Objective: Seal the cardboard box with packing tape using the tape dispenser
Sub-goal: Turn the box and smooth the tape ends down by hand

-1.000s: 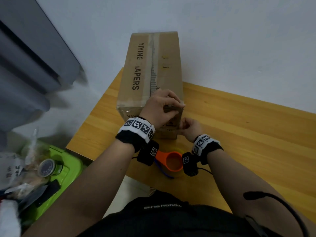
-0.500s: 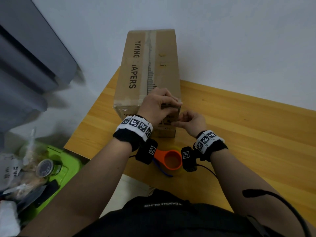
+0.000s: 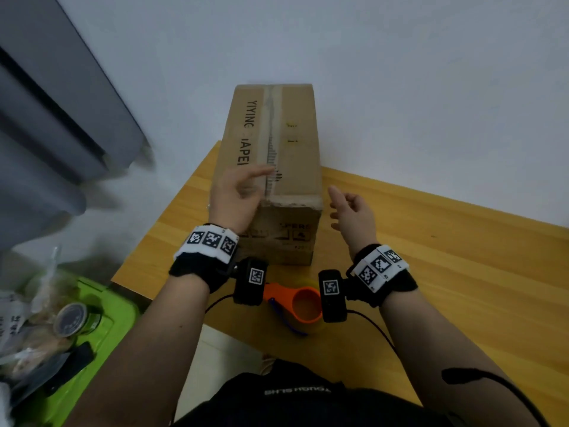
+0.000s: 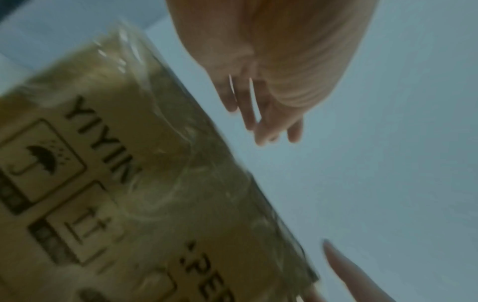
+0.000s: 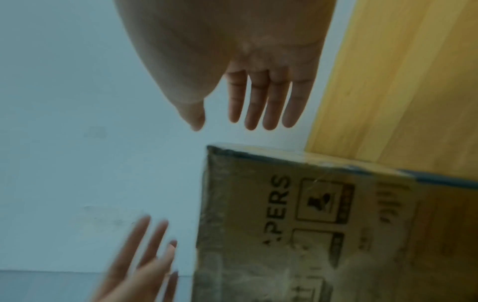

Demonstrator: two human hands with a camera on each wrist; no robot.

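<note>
From the head view the cardboard box (image 3: 271, 167) stands on the table (image 3: 431, 257) against the wall, the tape dispenser (image 3: 295, 300) just before it, left hand (image 3: 237, 195) and right hand (image 3: 352, 214) flanking its near end, fingers spread and empty; both wrist views show slick tape over stiff corners, probably best gripped by the side walls, with free table only right of the box.

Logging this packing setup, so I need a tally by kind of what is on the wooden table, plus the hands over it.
Cardboard box: 1
Orange tape dispenser: 1
Hands, both open and empty: 2, the left hand and the right hand
Total: 4
</note>
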